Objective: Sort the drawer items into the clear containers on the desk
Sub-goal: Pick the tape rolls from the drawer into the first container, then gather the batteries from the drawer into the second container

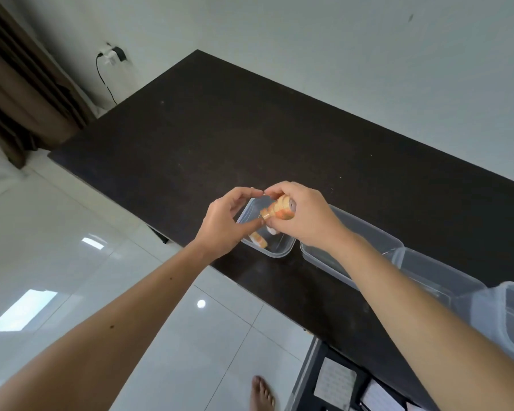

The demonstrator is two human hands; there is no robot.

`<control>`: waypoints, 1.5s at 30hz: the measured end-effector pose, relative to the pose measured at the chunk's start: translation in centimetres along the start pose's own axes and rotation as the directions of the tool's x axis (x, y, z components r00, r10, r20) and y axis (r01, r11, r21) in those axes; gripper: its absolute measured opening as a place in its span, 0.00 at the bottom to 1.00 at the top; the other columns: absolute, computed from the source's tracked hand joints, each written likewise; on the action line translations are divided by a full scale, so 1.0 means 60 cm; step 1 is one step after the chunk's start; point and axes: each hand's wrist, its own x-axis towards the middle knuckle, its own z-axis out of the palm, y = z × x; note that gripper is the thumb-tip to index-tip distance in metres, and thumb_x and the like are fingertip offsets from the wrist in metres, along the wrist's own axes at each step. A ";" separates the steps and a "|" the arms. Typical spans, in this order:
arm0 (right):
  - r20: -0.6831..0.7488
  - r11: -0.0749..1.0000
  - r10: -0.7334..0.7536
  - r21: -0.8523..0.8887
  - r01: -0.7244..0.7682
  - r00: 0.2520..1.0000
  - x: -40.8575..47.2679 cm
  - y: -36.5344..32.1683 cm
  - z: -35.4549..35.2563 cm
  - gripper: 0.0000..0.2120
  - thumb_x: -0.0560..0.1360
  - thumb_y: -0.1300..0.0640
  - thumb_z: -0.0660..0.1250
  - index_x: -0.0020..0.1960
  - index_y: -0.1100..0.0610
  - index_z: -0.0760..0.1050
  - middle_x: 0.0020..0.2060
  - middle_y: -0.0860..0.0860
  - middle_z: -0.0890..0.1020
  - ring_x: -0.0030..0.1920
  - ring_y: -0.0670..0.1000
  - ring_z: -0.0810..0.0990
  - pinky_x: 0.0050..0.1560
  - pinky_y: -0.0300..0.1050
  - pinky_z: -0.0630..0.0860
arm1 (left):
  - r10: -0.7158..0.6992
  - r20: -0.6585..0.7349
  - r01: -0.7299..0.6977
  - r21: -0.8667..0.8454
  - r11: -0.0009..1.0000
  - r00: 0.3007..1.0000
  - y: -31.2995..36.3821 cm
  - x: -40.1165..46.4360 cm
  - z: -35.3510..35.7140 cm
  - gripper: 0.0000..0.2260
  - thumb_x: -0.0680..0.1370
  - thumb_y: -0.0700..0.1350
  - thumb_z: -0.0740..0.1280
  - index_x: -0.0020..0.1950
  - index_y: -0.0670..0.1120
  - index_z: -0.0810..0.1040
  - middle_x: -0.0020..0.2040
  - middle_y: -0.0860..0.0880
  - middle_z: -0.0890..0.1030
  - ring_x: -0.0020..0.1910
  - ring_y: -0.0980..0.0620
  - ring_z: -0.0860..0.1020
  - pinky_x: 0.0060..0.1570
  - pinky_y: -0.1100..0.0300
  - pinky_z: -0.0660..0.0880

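Dropping small orange rolls into the leftmost clear container [282, 247] on the desk [220, 137].
Right hand [306, 221] grips several orange rolls [279, 210]; left hand [223, 223], fingers loosely curled, holds nothing I can see — next, release them over this container.

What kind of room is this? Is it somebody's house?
Probably a room in a home, maybe a bedroom or study. There is a dark desk against a plain wall, a brown curtain, a charger plugged into the wall and a shiny tiled floor.

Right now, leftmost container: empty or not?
Not empty. An orange-and-white item lies on the floor of the leftmost container; the right hand holds more of them above it.
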 end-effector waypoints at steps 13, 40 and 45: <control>-0.083 0.999 0.028 0.035 -0.025 0.996 -0.051 -0.017 -0.001 0.22 0.74 0.52 0.81 0.65 0.44 0.79 0.62 0.43 0.83 0.61 0.46 0.83 0.56 0.40 0.84 | -0.023 -0.008 0.023 -0.036 0.999 1.000 0.020 -0.041 -0.030 0.19 0.74 0.43 0.81 0.62 0.51 0.80 0.60 0.58 0.84 0.61 0.61 0.83 0.64 0.63 0.79; -0.179 0.875 0.473 0.205 -0.438 0.862 -0.732 0.142 0.042 0.18 0.74 0.58 0.80 0.62 0.46 0.83 0.52 0.43 0.86 0.49 0.43 0.84 0.52 0.38 0.82 | 0.024 0.589 0.020 -0.068 0.997 0.808 0.077 -0.427 0.301 0.22 0.73 0.44 0.82 0.64 0.52 0.81 0.56 0.54 0.84 0.57 0.55 0.83 0.63 0.57 0.81; -0.139 0.845 0.525 0.198 -0.496 0.840 -0.801 0.228 0.077 0.16 0.74 0.57 0.80 0.59 0.45 0.85 0.52 0.41 0.86 0.49 0.41 0.84 0.52 0.34 0.80 | -0.025 0.674 0.000 0.037 0.999 0.738 0.036 -0.460 0.389 0.21 0.74 0.44 0.81 0.64 0.55 0.81 0.55 0.58 0.84 0.56 0.57 0.83 0.60 0.57 0.82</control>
